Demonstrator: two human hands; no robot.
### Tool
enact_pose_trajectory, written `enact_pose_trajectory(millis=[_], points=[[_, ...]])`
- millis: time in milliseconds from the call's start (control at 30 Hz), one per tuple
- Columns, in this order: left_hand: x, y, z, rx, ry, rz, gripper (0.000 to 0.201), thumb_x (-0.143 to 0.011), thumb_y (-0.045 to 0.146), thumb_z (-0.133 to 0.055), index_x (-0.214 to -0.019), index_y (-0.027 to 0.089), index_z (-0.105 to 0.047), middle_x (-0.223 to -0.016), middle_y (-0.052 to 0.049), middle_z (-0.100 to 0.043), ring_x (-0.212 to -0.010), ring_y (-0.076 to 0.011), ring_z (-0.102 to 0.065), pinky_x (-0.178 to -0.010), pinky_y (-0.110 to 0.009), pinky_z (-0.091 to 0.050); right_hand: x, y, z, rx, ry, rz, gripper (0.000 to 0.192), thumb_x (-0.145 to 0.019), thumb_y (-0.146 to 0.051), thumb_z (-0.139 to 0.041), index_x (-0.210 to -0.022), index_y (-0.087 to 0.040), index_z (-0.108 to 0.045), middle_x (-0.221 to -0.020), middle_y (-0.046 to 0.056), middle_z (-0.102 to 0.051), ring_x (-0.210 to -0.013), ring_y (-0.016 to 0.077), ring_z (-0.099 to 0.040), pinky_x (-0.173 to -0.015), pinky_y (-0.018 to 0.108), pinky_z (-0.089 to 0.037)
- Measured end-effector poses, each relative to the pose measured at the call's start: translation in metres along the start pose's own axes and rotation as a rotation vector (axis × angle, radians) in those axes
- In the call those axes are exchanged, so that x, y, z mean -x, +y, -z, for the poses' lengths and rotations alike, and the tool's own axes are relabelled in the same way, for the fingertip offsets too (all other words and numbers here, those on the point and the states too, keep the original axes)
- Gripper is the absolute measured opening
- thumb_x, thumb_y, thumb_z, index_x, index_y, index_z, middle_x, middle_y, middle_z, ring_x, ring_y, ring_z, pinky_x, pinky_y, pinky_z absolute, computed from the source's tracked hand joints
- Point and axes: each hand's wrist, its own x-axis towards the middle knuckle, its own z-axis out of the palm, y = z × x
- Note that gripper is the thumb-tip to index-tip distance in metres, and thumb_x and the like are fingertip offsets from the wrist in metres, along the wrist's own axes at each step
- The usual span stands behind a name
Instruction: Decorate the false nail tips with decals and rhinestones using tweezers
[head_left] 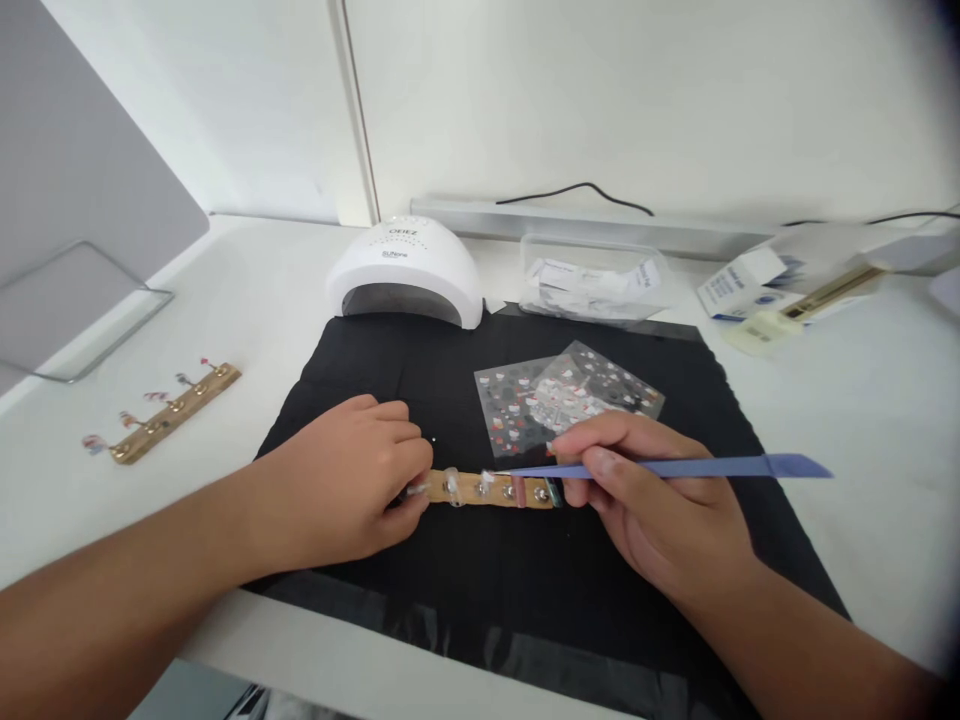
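Note:
A gold nail-tip holder bar (491, 489) with several clear nail tips lies on the black mat (517, 590). My left hand (352, 490) pinches the bar's left end between its fingertips. My right hand (652, 500) holds a thin blue tool (697, 467) like a pen, with its fine tip resting on a nail tip near the middle of the bar. Two clear sticker sheets (562, 400) with small cartoon prints lie just behind the bar.
A white nail lamp (405, 272) stands at the mat's back edge. A second gold holder bar (169, 410) with painted tips lies at the left on the white table. A clear plastic box (592, 280) and small boxes (757, 285) sit behind and right.

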Motion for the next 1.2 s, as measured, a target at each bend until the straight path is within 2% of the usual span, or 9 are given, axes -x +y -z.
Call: enact_pose_trajectory(millis=[67,167,333,567,833,1000,1200], points=[[0.001,0.002,0.002,0.010,-0.009,0.016,0.004,-0.079,0.017,-0.060,-0.075,0.019,-0.061,-0.074,0.001,-0.062,-0.075,-0.0181,-0.054,-0.069,-0.036,-0.036,0.000,0.000,0.001,0.000,-0.003,0.001,0.022,-0.079,-0.011,-0.065,-0.079,-0.026,-0.082,-0.056,-0.002,-0.067,-0.052,0.0079,-0.061,-0.049,0.017,-0.046],[0.002,0.003,0.004,0.034,-0.014,0.022,0.007,-0.075,0.013,-0.059,-0.077,0.019,-0.060,-0.075,0.001,-0.062,-0.075,-0.0181,-0.054,-0.070,-0.036,-0.036,0.000,-0.001,0.001,0.002,-0.001,0.002,0.022,-0.078,-0.011,-0.065,-0.078,-0.025,-0.081,-0.056,-0.002,-0.067,-0.052,0.0079,-0.059,-0.048,0.018,-0.043],[0.000,0.002,0.001,-0.011,-0.003,0.007,0.010,-0.080,0.015,-0.054,-0.073,0.019,-0.059,-0.072,0.001,-0.061,-0.073,-0.0184,-0.054,-0.068,-0.037,-0.036,-0.001,-0.004,-0.001,0.007,-0.010,-0.016,0.017,-0.076,-0.013,-0.066,-0.077,-0.023,-0.080,-0.052,-0.002,-0.064,-0.049,0.0102,-0.057,-0.044,0.022,-0.040],[0.000,0.014,-0.009,-0.138,0.098,0.053,0.015,-0.080,0.017,-0.051,-0.066,0.020,-0.050,-0.065,0.000,-0.057,-0.067,-0.0202,-0.051,-0.065,-0.038,-0.033,-0.001,-0.006,-0.002,-0.020,-0.028,-0.018,0.015,-0.077,-0.013,-0.066,-0.075,-0.023,-0.078,-0.052,-0.003,-0.062,-0.048,0.0098,-0.056,-0.045,0.023,-0.042],[0.000,0.023,-0.015,-0.241,0.165,0.134,0.018,-0.084,0.022,-0.048,-0.066,0.021,-0.053,-0.061,0.000,-0.056,-0.063,-0.0229,-0.054,-0.064,-0.039,-0.032,-0.004,-0.007,-0.004,-0.020,-0.029,-0.014,0.015,-0.076,-0.014,-0.064,-0.075,-0.022,-0.076,-0.051,-0.003,-0.061,-0.047,0.0098,-0.055,-0.044,0.023,-0.040],[0.000,0.026,-0.014,-0.296,0.171,0.173,0.020,-0.083,0.022,-0.047,-0.064,0.022,-0.052,-0.058,0.000,-0.055,-0.059,-0.0228,-0.052,-0.062,-0.039,-0.030,-0.003,-0.007,-0.004,-0.015,-0.026,-0.019,0.014,-0.075,-0.015,-0.064,-0.075,-0.021,-0.076,-0.051,-0.003,-0.061,-0.047,0.0103,-0.055,-0.044,0.023,-0.039],[0.001,0.027,-0.012,-0.281,0.152,0.211,0.018,-0.084,0.027,-0.049,-0.067,0.022,-0.052,-0.061,-0.001,-0.056,-0.063,-0.0236,-0.053,-0.064,-0.040,-0.032,-0.003,-0.006,-0.003,-0.011,-0.025,-0.021,0.013,-0.076,-0.015,-0.064,-0.076,-0.021,-0.076,-0.051,-0.003,-0.061,-0.047,0.0104,-0.055,-0.044,0.024,-0.040]])
